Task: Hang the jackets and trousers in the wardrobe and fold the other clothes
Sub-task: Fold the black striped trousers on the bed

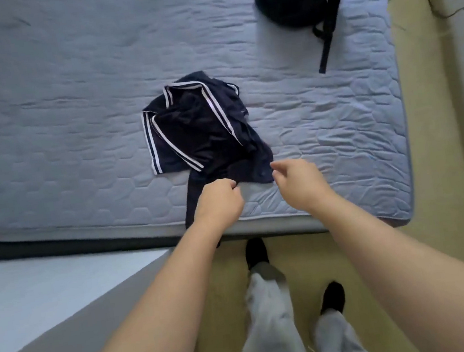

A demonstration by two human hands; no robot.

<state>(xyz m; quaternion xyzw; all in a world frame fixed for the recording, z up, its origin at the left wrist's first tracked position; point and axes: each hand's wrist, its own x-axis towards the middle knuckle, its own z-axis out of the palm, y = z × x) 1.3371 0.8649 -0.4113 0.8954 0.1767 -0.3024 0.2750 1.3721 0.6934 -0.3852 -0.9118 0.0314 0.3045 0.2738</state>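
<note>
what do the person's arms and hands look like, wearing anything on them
The left arm and right arm are bare all the way to the frame edge, with no sleeves in view. The left hand and right hand have no gloves, and no watch, bracelet or ring shows on either.

No readable text or labels — view perhaps too soft.

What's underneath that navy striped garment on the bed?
Only the blue quilted mattress shows around the navy striped garment. Its crumpled folds cover whatever lies beneath, and one end hangs over the bed's edge.
</note>
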